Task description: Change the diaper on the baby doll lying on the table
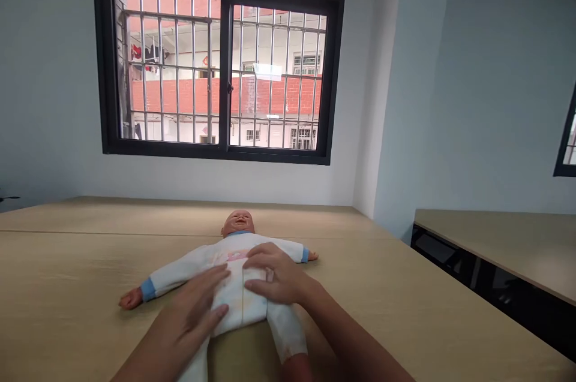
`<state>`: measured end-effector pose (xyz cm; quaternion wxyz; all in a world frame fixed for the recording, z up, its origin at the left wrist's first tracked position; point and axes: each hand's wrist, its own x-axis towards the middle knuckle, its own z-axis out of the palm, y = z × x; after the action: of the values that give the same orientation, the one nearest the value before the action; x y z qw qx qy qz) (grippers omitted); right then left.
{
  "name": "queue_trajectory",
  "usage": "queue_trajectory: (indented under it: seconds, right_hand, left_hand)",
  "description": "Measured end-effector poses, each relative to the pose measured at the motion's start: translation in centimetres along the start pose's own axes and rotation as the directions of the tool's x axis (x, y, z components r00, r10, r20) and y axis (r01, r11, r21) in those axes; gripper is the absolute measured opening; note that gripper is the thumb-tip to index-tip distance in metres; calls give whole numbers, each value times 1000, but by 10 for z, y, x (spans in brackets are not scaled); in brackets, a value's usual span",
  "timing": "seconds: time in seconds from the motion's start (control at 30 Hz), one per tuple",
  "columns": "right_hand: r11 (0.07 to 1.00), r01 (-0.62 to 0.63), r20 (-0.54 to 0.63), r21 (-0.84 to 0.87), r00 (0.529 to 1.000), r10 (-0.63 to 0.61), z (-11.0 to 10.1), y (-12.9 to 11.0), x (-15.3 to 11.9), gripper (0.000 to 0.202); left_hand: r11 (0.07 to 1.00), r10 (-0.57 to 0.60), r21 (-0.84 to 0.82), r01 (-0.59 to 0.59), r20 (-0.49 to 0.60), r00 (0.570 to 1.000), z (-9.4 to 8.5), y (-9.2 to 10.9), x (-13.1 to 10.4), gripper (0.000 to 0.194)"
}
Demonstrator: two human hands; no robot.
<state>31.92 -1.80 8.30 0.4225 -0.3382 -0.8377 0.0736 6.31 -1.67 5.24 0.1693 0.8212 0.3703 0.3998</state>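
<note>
A baby doll [239, 223] lies on its back on the wooden table, head toward the window and arms spread wide. It wears a white outfit [180, 268] with blue cuffs and collar and a pink print on the chest. Around its waist is a white diaper [234, 304] with a yellow line down the front. My left hand [198, 304] rests at the diaper's left side, fingers stretched out. Across the other side lies my right hand [274, 274], its fingers spread over the diaper's upper edge and the belly. The doll's lower legs run toward the bottom edge, partly hidden by my left arm.
The light wooden table [360, 286] reaches back to the wall, with a seam across it. Above it is a barred window [220, 70] with a dark frame. A second table [504, 238] with a black side panel stands at the right, beyond a wall corner.
</note>
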Motion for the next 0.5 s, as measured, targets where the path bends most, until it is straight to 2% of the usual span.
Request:
queue_trajectory:
  seconds: [0.07, 0.13, 0.23, 0.3, 0.33, 0.4, 0.47, 0.5]
  right_hand:
    - [998, 57, 120, 6, 991, -57, 2, -1, 0, 19]
    - [999, 35, 108, -6, 994, -34, 2, 4, 1, 11]
    - [993, -79, -83, -90, 994, 71, -2, 19, 1, 17]
    - [974, -190, -229, -126, 960, 158, -7, 30, -1, 18]
    - [965, -234, -253, -117, 947, 199, -9, 34, -2, 17]
    - [962, -264, -160, -73, 955, 250, -12, 37, -4, 15]
    - [971, -235, -33, -45, 972, 234, -12, 34, -5, 13]
    - [976, -215, -9, -35, 977, 215, -12, 31, -5, 13]
  left_hand:
    - [992, 69, 98, -83, 144, 987, -2, 2, 0, 43]
    - [985, 51, 152, -76, 163, 985, -4, -1, -1, 40]
    - [990, 12, 138, -19, 52, 999, -8, -7, -4, 40]
    - [993, -3, 120, 3, -1, 1000, -8, -10, -5, 42]
    - [993, -3, 115, 3, 0, 1000, -7, -11, -6, 43]
    - [993, 4, 116, -9, 44, 999, -3, -13, -8, 42]
    - [993, 4, 118, -13, 72, 997, 1, -14, -10, 41]
    - [993, -3, 117, -4, 59, 998, 2, -14, -10, 41]
